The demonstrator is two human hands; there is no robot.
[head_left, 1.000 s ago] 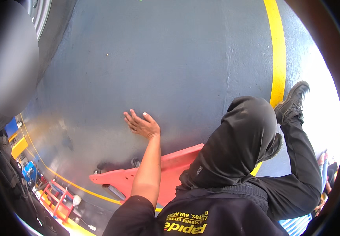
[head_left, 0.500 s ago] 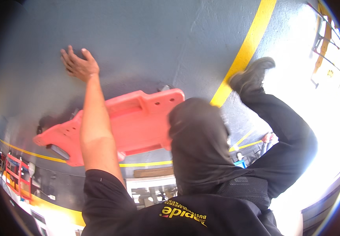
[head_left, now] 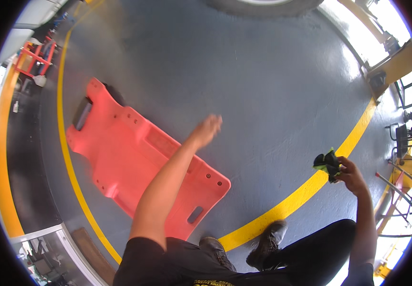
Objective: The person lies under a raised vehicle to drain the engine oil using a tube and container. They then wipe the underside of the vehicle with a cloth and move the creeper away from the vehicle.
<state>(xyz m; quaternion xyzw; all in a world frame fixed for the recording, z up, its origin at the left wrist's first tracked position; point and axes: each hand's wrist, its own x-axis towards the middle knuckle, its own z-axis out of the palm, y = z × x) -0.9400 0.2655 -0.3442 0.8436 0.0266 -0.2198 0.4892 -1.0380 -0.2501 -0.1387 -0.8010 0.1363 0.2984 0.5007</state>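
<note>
A red mechanic's creeper lies on the grey floor at the left, its dark headrest at the far end. My left forearm passes over the creeper. Beyond its right edge my left hand hangs in the air, somewhat blurred, fingers loosely extended and nothing visible in them. On the right, my right hand is closed on a crumpled black-and-green bundle, which looks like work gloves. It holds them above the floor near the yellow line.
Yellow floor lines curve along the right and left. A tyre stands at the far edge. A red rack is at the upper left; a yellow post base and metal stands are at the right. My shoes are close to the creeper.
My body has risen and the view has turned. The creeper now lies left of my feet. My left hand has come up off the floor area; my right hand with the gloves has come into view.
</note>
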